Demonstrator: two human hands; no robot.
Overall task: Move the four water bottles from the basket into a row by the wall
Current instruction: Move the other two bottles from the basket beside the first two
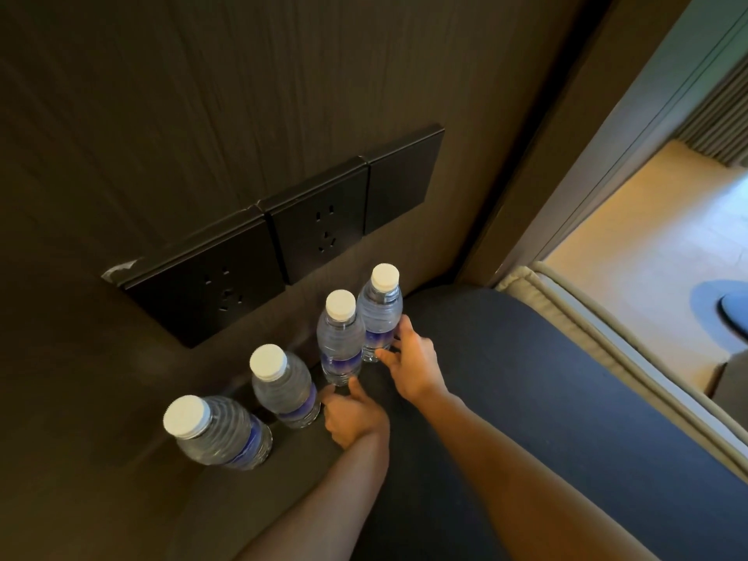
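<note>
**Desk:** Against the dark wall (202,115), below a strip of black sockets (283,244), four water bottles are seen standing upright in a row on the dark surface (506,378). Can that be confirmed?

**Caption:** It can. The nearest bottle (220,433), the second bottle (285,388), the third bottle (339,344) and the farthest bottle (380,313) are all capped in white and banded in blue. No basket is shown, so the move itself is judged complete, with only straightening left.

**Desk:** What risk should be noted?

**Caption:** A topple is judged the main one. The bottles are tall and narrow and are set close together, so a nudge given high on one body could carry it into its neighbour. A push made too hard might also send a base sliding out of line.

**Desk:** And the hands?

**Caption:** Both arms are extended forward. The left hand (352,417) is held low near the base of the third bottle, fingers loosely spread, nothing gripped. The right hand (413,360) is laid against the lower side of the farthest bottle, thumb and fingertips touching its label, the palm open and no clasp closed around it.
</note>
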